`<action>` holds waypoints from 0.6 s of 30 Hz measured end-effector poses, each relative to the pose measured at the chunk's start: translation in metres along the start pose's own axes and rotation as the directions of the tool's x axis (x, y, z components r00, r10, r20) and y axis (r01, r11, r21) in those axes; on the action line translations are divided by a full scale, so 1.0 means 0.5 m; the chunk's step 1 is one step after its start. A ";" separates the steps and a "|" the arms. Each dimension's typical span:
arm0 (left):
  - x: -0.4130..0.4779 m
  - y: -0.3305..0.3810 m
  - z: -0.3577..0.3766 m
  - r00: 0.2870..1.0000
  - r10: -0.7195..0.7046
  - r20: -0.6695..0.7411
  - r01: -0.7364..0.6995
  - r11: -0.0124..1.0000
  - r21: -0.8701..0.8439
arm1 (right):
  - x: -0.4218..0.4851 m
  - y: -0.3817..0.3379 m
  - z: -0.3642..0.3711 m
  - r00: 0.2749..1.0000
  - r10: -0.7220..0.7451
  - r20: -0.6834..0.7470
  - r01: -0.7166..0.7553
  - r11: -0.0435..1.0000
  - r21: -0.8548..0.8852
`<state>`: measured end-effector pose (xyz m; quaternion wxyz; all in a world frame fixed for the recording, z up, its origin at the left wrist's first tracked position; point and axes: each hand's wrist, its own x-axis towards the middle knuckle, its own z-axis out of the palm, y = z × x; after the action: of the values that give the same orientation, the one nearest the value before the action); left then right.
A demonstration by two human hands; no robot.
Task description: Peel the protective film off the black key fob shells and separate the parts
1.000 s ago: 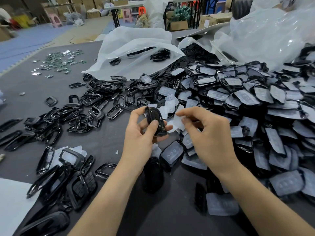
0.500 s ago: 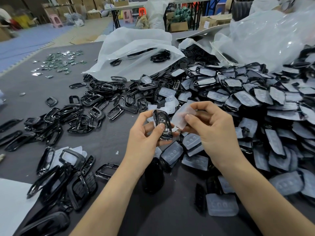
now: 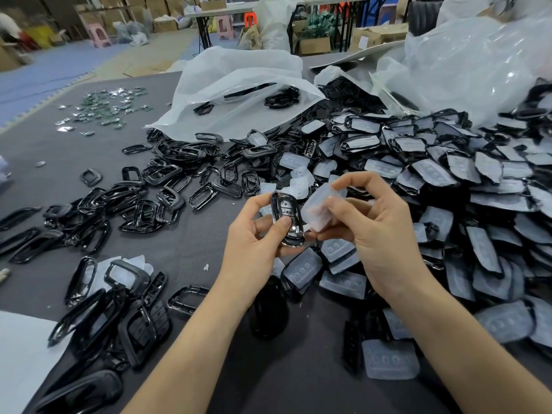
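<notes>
Head view: film [image 3: 321, 209] now peeled free, pinched by right hand [image 3: 379, 234], three o'clock of shell [image 3: 286, 218]; left hand [image 3: 251, 243] grips shell; parting remains.

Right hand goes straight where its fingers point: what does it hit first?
Probably the black key fob shell in the left hand; the right hand, pinching the film, points at it.
</notes>
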<state>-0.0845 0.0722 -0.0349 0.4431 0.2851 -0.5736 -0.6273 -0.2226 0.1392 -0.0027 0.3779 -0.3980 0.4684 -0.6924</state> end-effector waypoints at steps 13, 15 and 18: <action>0.000 -0.001 -0.002 1.000 -0.017 0.003 0.017 1.000 0.000 | 0.006 0.007 -0.006 0.989 0.139 0.045 -0.142 0.988 0.067; 0.000 -0.002 -0.002 1.000 -0.020 0.003 0.020 1.000 0.006 | 0.005 0.007 -0.005 0.986 0.154 0.071 -0.158 0.986 0.052; 0.000 -0.004 -0.003 1.000 -0.012 -0.010 0.012 1.000 0.020 | 0.005 0.007 -0.007 0.986 0.155 0.067 -0.156 0.988 0.013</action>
<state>-0.0835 0.0714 -0.0374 0.4392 0.2960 -0.5760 -0.6227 -0.2259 0.1371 -0.0066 0.4497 -0.3794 0.4790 -0.6515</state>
